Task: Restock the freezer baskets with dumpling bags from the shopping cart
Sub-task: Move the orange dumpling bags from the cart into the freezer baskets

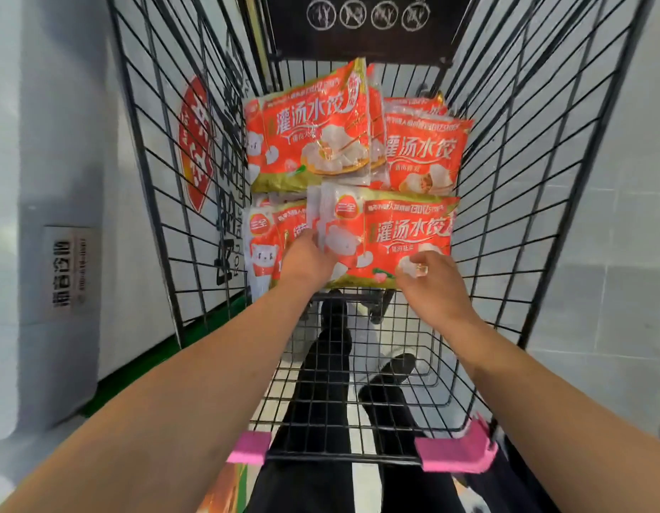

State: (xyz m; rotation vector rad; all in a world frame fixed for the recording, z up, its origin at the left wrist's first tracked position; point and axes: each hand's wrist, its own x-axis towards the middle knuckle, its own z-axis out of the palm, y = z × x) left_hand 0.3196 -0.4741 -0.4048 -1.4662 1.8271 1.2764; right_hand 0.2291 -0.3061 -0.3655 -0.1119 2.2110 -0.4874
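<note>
White wall both sides, black wire cart in the middle w/ pink tape on the near rail; red dumpling bags piled at the far end, two stacks behind, two in front. Left hand has fingers curled onto the left edge of the front bag, gripping it. Right hand sits on that bag's near right corner, fingers bent and pinching the plastic; bag is inside the cart.
</note>
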